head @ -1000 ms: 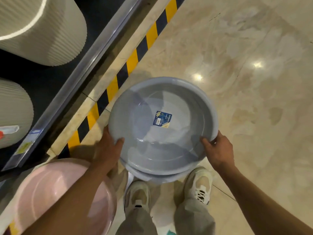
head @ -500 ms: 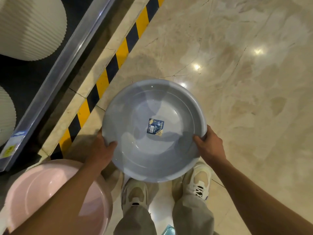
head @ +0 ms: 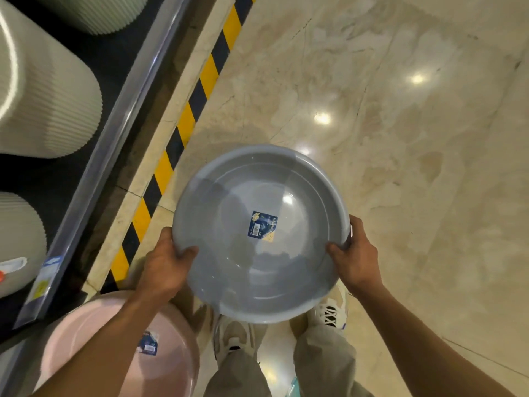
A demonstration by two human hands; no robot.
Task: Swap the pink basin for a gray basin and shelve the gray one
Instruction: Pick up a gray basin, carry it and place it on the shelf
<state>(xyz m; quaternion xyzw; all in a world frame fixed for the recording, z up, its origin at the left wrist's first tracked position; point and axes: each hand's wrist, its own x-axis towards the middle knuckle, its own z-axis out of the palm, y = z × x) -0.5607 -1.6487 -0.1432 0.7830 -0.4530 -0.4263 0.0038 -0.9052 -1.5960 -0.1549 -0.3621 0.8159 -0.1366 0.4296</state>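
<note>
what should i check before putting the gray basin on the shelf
1. Grip on the gray basin: left hand and right hand each clamp the rim on opposite sides. Ok.
2. Basin level: mouth faces up, roughly flat. Ok.
3. Basin empty: only a sticker inside. Ok.
4. Pink basin out of the way: it sits low on the left, under the left forearm. Ok.
5. Free spot on the shelf: ribbed white bins fill what shows of it. Cannot tell.
6. Footing: striped tape runs along the shelf base, floor beside it bare. Ok.
</note>
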